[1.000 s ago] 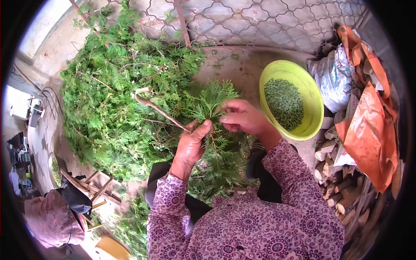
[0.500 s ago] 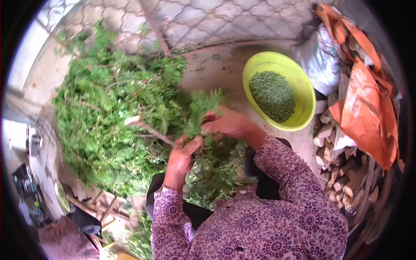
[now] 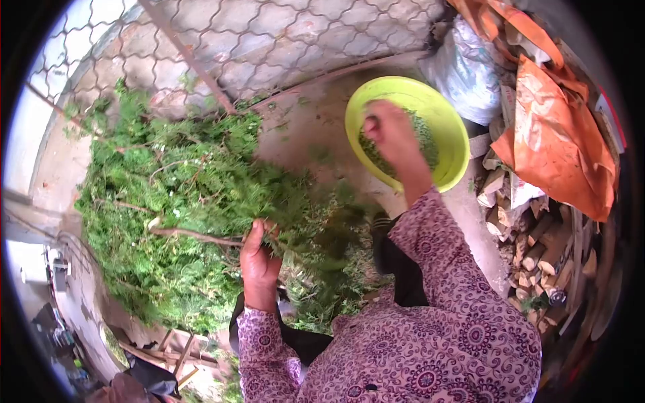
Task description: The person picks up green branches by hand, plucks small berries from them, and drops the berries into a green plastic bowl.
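Observation:
My left hand (image 3: 261,258) is closed round a leafy green branch (image 3: 198,234), whose bare woody end points left over a big heap of cut greenery (image 3: 154,201). Over the yellow-green basin (image 3: 458,134) hangs my right hand (image 3: 393,131), its fingers curled in and blurred by motion. What those fingers hold, if anything, I cannot make out. Inside the basin lies a layer of small green bits (image 3: 424,138), partly covered by my right hand and wrist. More feathery sprigs (image 3: 316,269) spread in front of my lap.
A wire mesh fence (image 3: 302,33) stands at the back. To the right are a white sack (image 3: 467,74), an orange sack (image 3: 551,141) and stacked firewood (image 3: 544,255). A wooden frame (image 3: 178,356) lies at lower left.
My right hand has left the branch and moved up and right to over the basin. The left hand has kept its hold on the branch, shifting slightly left and down. The view has shifted.

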`<state>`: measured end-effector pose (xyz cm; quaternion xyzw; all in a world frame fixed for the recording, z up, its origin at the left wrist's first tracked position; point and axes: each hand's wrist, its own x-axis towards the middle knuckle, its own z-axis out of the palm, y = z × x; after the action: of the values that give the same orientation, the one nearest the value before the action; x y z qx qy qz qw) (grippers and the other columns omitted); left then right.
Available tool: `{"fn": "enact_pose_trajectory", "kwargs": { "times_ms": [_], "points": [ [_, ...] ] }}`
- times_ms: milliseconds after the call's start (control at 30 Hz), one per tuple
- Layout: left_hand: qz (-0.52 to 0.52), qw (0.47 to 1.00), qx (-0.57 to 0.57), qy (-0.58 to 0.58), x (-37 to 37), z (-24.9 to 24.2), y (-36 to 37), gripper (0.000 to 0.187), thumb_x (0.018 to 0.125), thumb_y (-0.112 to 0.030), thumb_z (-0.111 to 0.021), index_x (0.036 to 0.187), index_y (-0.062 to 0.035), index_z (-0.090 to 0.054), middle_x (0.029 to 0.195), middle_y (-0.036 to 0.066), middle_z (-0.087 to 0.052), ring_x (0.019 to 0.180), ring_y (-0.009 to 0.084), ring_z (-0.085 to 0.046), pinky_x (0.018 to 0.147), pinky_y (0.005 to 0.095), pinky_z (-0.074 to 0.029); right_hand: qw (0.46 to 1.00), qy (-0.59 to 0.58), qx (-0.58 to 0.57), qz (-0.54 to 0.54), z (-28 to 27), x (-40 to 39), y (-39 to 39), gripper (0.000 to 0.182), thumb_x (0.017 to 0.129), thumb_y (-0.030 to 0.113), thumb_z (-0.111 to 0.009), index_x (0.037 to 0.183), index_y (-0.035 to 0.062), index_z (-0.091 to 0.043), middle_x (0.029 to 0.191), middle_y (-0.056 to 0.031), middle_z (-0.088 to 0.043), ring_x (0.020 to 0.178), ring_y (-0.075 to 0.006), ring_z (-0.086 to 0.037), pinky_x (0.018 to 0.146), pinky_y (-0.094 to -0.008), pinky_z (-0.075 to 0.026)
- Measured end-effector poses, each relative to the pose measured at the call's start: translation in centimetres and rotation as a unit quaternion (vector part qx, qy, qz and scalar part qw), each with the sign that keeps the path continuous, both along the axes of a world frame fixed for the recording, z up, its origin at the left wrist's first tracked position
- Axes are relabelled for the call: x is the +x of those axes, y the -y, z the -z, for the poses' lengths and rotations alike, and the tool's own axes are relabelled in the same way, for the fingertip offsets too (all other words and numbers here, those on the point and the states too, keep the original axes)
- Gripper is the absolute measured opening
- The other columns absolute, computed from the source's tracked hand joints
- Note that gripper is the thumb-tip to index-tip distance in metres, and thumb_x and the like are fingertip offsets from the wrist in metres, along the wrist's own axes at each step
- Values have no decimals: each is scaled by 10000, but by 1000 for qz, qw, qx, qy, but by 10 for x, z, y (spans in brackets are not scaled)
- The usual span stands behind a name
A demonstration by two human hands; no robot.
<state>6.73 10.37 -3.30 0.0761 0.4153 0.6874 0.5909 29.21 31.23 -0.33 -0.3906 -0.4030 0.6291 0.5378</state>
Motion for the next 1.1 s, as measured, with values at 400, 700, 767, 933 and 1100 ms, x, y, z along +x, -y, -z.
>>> {"fn": "enact_pose_trajectory", "kwargs": {
  "times_ms": [400,700,767,933,1100],
  "points": [
    [-55,997,-38,29,-1,18,-11,174,772,-183,-662,837,-46,-575,790,24,-575,725,133,-529,677,284,-440,896,320,130,-280,-9,-50,53,584,728,322,-638,1184,2,-464,1005,-147,-594,881,-226,-591,732,-352,-474],
    [-19,1000,5,-16,-7,1,-8,449,822,-439,-544,968,-15,-552,884,66,-572,717,129,-496,654,268,-417,857,337,210,-330,2,-92,83,276,759,122,-556,1005,-5,-561,702,-75,-609,604,-91,-582,547,-237,-449],
    [-21,999,12,-42,-12,-3,-5,554,848,-500,-453,1050,14,-505,956,103,-566,757,145,-505,660,277,-423,890,250,150,-351,-2,-84,75,236,766,116,-555,971,0,-574,683,-46,-594,571,-78,-553,526,-224,-432],
    [-15,998,30,-55,-9,0,-2,593,873,-497,-394,1093,47,-478,1022,130,-548,891,193,-528,784,315,-432,883,203,148,-397,-4,-99,101,143,754,127,-604,842,14,-603,643,22,-544,542,-41,-477,502,-196,-383],
    [14,998,46,-41,-5,5,-2,622,887,-490,-363,1160,66,-432,1133,148,-493,1026,223,-495,911,338,-381,879,280,236,-305,18,-119,118,305,640,220,-649,840,-7,-608,677,-179,-585,595,-253,-596,551,-315,-456]
  ]
}}
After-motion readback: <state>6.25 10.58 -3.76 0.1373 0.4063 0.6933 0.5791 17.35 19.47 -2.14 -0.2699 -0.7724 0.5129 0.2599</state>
